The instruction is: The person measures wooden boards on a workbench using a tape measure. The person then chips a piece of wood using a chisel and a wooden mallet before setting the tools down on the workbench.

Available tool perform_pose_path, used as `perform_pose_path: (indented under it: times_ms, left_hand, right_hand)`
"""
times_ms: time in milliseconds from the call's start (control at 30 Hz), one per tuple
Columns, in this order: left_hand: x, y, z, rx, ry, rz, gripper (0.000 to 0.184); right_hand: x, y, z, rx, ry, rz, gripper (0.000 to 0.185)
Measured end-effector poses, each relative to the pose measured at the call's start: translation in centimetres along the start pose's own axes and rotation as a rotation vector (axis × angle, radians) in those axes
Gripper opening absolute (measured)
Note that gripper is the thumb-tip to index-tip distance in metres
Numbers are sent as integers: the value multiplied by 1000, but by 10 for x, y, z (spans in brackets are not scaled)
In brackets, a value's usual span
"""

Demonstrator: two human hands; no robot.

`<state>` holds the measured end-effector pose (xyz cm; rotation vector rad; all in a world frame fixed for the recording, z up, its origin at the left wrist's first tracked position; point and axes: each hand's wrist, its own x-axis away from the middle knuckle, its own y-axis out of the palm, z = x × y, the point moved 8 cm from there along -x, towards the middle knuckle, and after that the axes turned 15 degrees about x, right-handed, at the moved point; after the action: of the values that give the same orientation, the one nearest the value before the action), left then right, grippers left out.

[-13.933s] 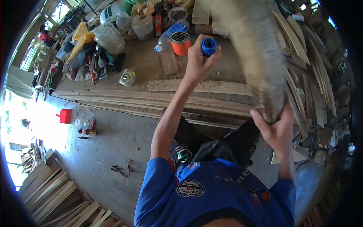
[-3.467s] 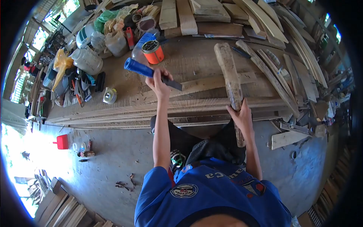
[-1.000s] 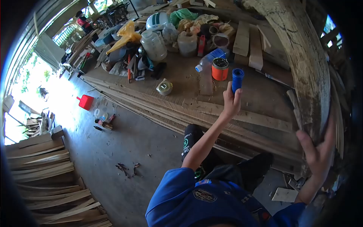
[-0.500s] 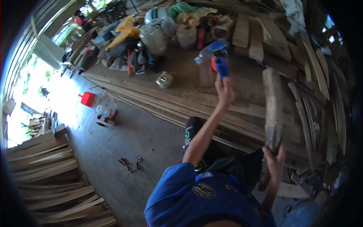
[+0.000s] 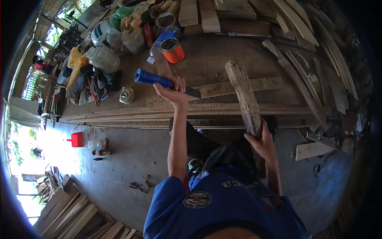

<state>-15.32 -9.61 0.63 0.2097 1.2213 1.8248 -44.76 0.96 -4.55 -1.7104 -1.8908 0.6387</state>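
Observation:
My left hand is closed round a tool with a blue cylindrical handle, held over the front of the wooden bench. A dark, flat end of the tool sticks out to the right of my fingers; its exact kind is unclear. My right hand grips the lower part of a rough, bark-flecked piece of wood, which slants up and away over the bench edge. An orange can stands on the bench beyond my left hand, beside a clear plastic bottle with a blue label.
Plastic jars, bags and tools crowd the bench's left side. A tape measure lies near its edge. Boards are stacked at the back, with curved sticks at right. On the floor are a red dustpan and planks.
My left hand has drawn the blue-handled tool away from the orange can, and the tool has turned sideways. The view has swung round; my right hand still holds the wood.

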Motion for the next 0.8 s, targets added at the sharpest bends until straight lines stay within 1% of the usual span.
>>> perform_pose_path:
  times_ms: [100, 167, 267, 400, 500, 667, 800]
  left_hand:
    - [4, -3, -2, 34, 34, 38, 52]
    - [4, -5, -1, 43, 68, 57, 51]
    - [5, -4, 2, 16, 72, 44, 51]
    - [6, -5, 3, 10, 77, 69, 51]
    - [6, -3, 5, 0, 103, 32, 52]
    - [4, -12, 4, 22, 121, 103, 54]
    - [6, -9, 5, -2, 131, 79, 55]
  right_hand:
    - [1, -1, -1, -7, 26, 14, 65]
    - [1, -3, -3, 52, -2, 27, 65]
    - [0, -2, 1, 30, 34, -8, 65]
    - [0, -2, 1, 62, 30, -6, 65]
    - [1, -1, 1, 47, 48, -17, 65]
    - [0, -1, 1, 60, 49, -10, 65]
    - [-1, -2, 1, 99, 55, -19, 66]
